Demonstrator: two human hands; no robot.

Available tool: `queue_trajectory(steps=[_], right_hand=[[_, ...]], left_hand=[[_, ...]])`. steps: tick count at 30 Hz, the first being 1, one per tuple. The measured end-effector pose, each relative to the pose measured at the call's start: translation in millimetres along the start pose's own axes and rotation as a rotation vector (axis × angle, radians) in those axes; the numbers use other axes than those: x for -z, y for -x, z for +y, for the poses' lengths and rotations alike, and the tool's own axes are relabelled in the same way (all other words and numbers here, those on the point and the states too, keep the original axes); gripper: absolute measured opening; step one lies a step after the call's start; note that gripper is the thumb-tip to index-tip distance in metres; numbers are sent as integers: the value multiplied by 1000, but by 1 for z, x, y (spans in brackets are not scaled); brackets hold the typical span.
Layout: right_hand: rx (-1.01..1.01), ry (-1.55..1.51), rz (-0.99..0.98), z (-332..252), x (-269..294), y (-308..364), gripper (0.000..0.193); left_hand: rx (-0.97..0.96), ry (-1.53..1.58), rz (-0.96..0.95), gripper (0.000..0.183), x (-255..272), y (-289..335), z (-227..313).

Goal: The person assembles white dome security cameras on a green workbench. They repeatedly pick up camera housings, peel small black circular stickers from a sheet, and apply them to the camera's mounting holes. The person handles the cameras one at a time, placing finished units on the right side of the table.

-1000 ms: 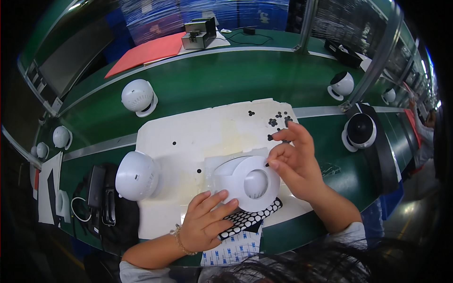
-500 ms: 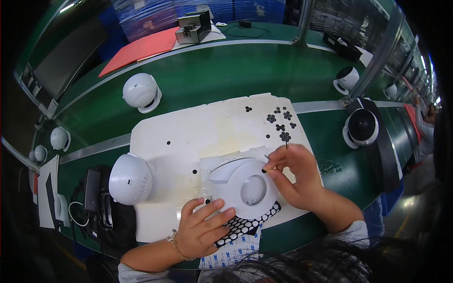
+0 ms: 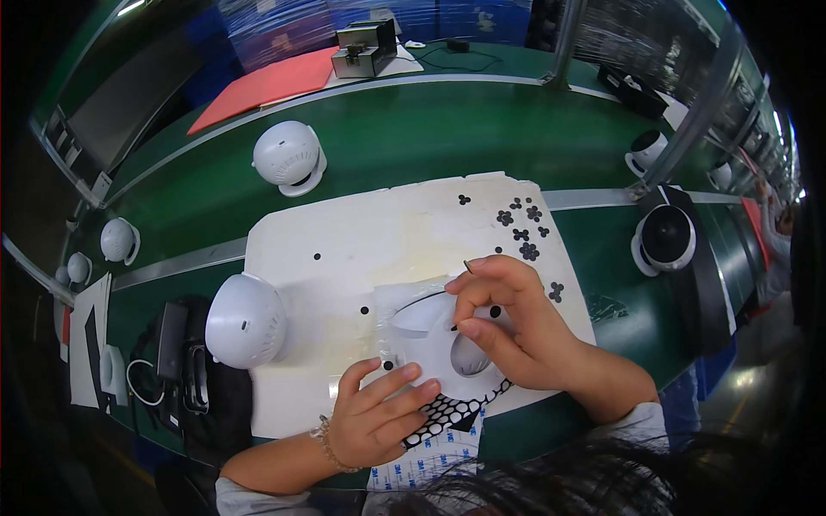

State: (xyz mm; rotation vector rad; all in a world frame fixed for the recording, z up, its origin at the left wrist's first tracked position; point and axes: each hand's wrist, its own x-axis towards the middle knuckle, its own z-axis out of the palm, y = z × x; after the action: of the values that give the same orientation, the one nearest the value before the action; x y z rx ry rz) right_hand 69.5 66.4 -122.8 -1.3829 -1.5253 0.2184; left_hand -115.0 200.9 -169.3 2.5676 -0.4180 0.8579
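Observation:
A white round base with a ring-shaped opening [image 3: 416,351] lies in front of me on clear plastic wrap [image 3: 385,301]. My left hand [image 3: 379,421] has its fingers spread, with fingertips at the near left edge of the base. Over the ring, my right hand [image 3: 520,322] is closed in a pinch on a thin dark tool [image 3: 468,267], its kind unclear. A small black spot shows by the lower fingertips. One round black pad [image 3: 496,311] sits on the ring's far right. Under the near edge is a black sheet with white round holes [image 3: 447,414], above a blue-printed backing sheet [image 3: 426,464].
A white board [image 3: 335,224] carries loose black dots and clusters of black pads [image 3: 529,251]. A white rounded device [image 3: 245,322] stands at left, another [image 3: 288,157] behind it. One with a black front [image 3: 668,235] is at right. A black bag [image 3: 225,404] lies left.
My right hand has moved left across the ring, and the black pad formerly at its fingertips now stands apart on the ring. My left hand has stayed nearly in place. The view has shifted slightly.

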Motion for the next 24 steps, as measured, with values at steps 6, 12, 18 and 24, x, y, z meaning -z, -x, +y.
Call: queue_trajectory(steps=[6, 12, 18, 24], right_hand=[[0, 9, -5, -1, -2, -1, 53], [24, 96, 72, -1, -6, 1, 46], [237, 774, 88, -25, -1, 8, 36], [-16, 416, 141, -28, -1, 31, 18]], left_hand=[[3, 10, 4, 16, 0, 0, 0], [7, 14, 5, 17, 0, 0, 1], [1, -5, 15, 17, 0, -2, 1], [3, -17, 30, 17, -2, -2, 2]])
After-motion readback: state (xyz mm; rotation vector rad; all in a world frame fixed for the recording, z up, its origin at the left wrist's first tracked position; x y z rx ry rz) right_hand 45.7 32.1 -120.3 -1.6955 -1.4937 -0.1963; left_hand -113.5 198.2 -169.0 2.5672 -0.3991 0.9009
